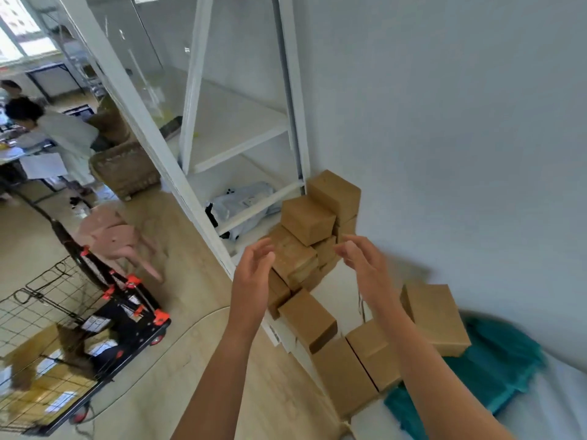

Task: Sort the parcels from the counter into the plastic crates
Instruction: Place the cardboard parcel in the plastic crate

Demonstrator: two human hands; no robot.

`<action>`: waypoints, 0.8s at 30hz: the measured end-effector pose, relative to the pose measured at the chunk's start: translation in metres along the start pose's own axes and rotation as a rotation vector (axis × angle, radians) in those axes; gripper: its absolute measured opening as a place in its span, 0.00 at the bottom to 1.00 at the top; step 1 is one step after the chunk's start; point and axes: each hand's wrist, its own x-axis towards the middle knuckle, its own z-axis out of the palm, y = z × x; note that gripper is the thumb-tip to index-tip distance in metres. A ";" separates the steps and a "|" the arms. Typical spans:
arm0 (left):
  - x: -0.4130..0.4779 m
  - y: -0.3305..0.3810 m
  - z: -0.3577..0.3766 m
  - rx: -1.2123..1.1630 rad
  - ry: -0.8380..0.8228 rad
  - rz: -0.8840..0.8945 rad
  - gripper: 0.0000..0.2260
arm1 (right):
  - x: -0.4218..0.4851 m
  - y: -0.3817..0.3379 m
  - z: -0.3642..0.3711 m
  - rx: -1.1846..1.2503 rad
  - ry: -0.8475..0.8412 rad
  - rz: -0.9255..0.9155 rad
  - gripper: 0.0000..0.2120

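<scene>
Cardboard parcels [307, 222] stacked just beyond both hands, left hand [254, 268], right hand [362, 258]

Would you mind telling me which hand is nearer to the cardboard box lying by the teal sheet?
Right. The right hand hovers just left of that box; the left hand is farther left, across the box pile.
</scene>
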 end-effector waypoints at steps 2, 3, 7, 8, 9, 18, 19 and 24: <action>0.028 -0.013 0.002 0.047 0.009 -0.050 0.12 | 0.027 0.015 0.015 -0.013 -0.025 0.078 0.13; 0.039 -0.020 0.003 0.076 0.007 -0.081 0.13 | 0.037 0.023 0.023 -0.021 -0.034 0.131 0.14; 0.092 -0.048 0.003 0.259 -0.043 -0.189 0.19 | 0.065 0.053 0.047 0.016 -0.074 0.364 0.18; 0.108 -0.055 0.003 0.305 -0.063 -0.214 0.20 | 0.071 0.059 0.052 0.028 -0.073 0.416 0.19; 0.124 -0.062 0.002 0.343 -0.086 -0.239 0.21 | 0.076 0.064 0.058 0.037 -0.065 0.465 0.20; 0.244 -0.124 0.008 0.522 -0.313 -0.381 0.34 | 0.113 0.082 0.125 -0.014 0.005 0.782 0.28; 0.258 -0.133 0.007 0.551 -0.338 -0.393 0.34 | 0.116 0.084 0.134 -0.031 0.018 0.817 0.28; 0.297 -0.144 0.006 0.664 -0.525 -0.377 0.23 | 0.132 0.094 0.172 -0.027 0.133 0.884 0.25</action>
